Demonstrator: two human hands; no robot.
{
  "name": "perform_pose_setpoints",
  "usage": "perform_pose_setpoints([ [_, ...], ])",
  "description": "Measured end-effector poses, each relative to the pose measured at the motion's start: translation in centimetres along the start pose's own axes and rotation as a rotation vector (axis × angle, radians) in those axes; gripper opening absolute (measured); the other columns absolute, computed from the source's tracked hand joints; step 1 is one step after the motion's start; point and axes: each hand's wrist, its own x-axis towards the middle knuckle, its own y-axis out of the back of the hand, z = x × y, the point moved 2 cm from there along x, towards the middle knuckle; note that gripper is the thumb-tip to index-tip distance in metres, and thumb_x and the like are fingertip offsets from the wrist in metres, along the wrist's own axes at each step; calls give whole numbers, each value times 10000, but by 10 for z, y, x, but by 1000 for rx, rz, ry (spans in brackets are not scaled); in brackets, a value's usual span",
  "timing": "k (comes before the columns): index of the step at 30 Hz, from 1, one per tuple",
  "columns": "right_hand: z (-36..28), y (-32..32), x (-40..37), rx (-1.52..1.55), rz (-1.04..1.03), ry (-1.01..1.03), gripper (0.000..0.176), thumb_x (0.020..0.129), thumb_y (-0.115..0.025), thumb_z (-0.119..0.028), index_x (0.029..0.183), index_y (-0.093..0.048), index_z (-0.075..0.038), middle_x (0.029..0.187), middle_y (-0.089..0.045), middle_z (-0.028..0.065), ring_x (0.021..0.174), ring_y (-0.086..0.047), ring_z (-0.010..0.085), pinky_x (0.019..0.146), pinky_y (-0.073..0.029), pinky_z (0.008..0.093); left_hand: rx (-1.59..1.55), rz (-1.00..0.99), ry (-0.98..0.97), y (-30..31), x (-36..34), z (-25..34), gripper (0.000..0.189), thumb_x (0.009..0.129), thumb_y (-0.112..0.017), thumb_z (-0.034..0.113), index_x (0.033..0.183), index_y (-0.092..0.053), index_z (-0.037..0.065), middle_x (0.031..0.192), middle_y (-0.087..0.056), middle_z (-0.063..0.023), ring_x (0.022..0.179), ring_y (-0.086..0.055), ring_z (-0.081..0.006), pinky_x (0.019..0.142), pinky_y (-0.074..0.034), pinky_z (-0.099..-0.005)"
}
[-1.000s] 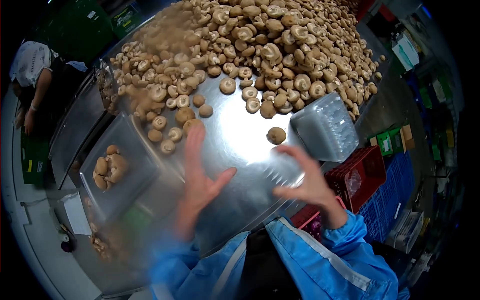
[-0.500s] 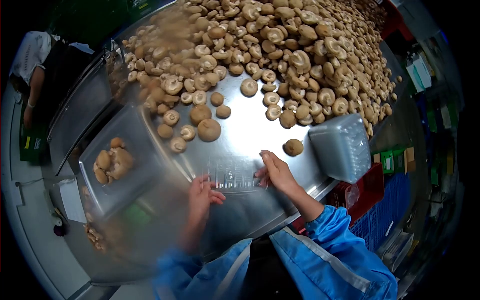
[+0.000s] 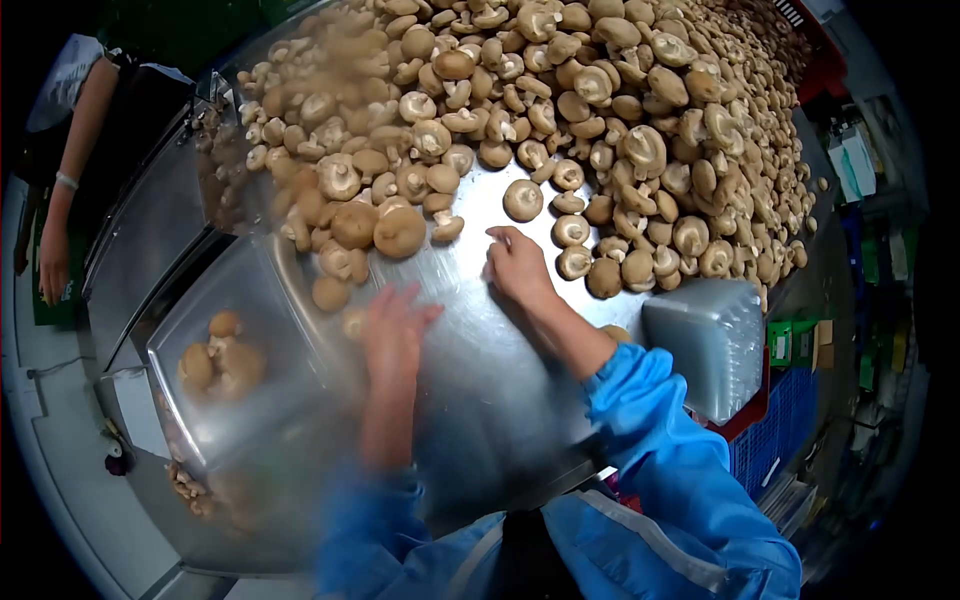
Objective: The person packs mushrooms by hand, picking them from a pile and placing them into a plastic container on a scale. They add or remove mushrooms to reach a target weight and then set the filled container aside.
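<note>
My left hand (image 3: 394, 335), blurred by motion, is over the steel table (image 3: 465, 375) with its fingers spread. A few shiitake mushrooms (image 3: 331, 293) lie just beyond and left of its fingertips; one is partly hidden behind it. My right hand (image 3: 518, 268) is farther forward, its fingers curled in. Whatever is under those fingers, if anything, is hidden. A large brown mushroom (image 3: 399, 232) sits at the pile's near edge, between and beyond both hands. The big heap of shiitake mushrooms (image 3: 645, 150) spreads across the far side. I cannot make out the clear plastic tray now.
A stack of clear plastic trays (image 3: 702, 345) stands at the right edge, beside my right forearm. On the left, a steel pan (image 3: 285, 395) holds several mushrooms. Blue crates (image 3: 785, 425) are low at the right. A co-worker's arm (image 3: 75, 165) hangs at far left.
Both hands have moved forward, away from the clear tray they were holding. The left hand has opened. Mushrooms at the near edge have shifted. The co-worker's arm reaches lower.
</note>
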Motion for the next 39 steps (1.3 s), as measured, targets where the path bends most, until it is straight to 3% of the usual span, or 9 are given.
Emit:
perform_pose_setpoints([
  [3, -19, -11, 64, 30, 162, 126, 250, 914, -491, -126, 1038, -635, 37, 824, -669, 245, 723, -678, 360, 724, -521, 423, -17, 17, -84, -24, 68, 7, 463, 880, -405, -36, 1328, -324, -121, 1239, -509, -307, 749, -618, -396, 690, -556, -439],
  [6, -55, -10, 98, 72, 167, -15, 220, 905, -510, -120, 929, -628, 63, 846, -650, 295, 837, -658, 422, 745, -510, 465, -13, 112, -103, -53, 115, 22, 352, 890, -339, -37, 1218, -431, -127, 1190, -540, -285, 723, -617, -376, 575, -544, -383],
  [8, -50, -21, 123, -3, 285, 147, 217, 902, -523, -116, 867, -615, 77, 856, -635, 317, 861, -622, 477, 768, -491, 503, 54, 12, -146, -68, 127, 39, 351, 916, -285, -11, 1214, -455, -88, 1145, -581, -241, 760, -626, -337, 571, -545, -385],
  [10, -59, -26, 122, -48, 312, 216, 218, 922, -507, -110, 884, -595, 85, 820, -631, 317, 791, -643, 460, 713, -505, 490, 195, 61, -231, -76, 129, 51, 377, 939, -238, 23, 1227, -473, -39, 1114, -608, -200, 800, -632, -303, 554, -546, -378],
  [15, -55, -32, 84, 446, 124, 63, 311, 1030, -347, -181, 1242, -505, -17, 732, -553, 80, 459, -512, 143, 463, -454, 308, 120, 108, -258, -60, 113, 38, 312, 1002, -292, 114, 1223, -468, -18, 1014, -619, -188, 652, -626, -292, 477, -549, -381],
  [20, -41, -21, 41, 600, 77, -39, 321, 1042, -332, -195, 1292, -489, -67, 834, -583, 64, 472, -489, 96, 422, -419, 239, 66, 118, -224, -43, 82, 15, 237, 1000, -319, 68, 1146, -450, -65, 851, -611, -219, 520, -579, -295, 460, -530, -385],
  [28, -11, 9, -37, 708, 107, -92, 399, 1046, -338, -205, 1420, -395, -81, 884, -600, 67, 505, -513, 93, 421, -423, 217, -24, -7, -59, -29, 9, -8, 301, 995, -344, 59, 1239, -471, -65, 964, -633, -238, 601, -616, -284, 492, -514, -330],
  [30, -8, 21, -60, 738, 177, -133, 383, 1037, -370, -187, 1404, -417, -85, 876, -595, 49, 508, -518, 98, 425, -426, 229, -146, -86, -19, -34, -13, -11, 236, 944, -435, 14, 1124, -518, -114, 877, -636, -224, 593, -634, -283, 486, -492, -298],
  [39, -26, 45, -123, 749, 265, -56, 414, 1037, -404, -208, 1436, -406, -99, 866, -612, 33, 504, -518, 72, 421, -429, 207, -204, -216, 35, -28, -64, -7, 442, 913, -436, 16, 1354, -452, 29, 1025, -645, -142, 619, -611, -220, 492, -474, -286],
])
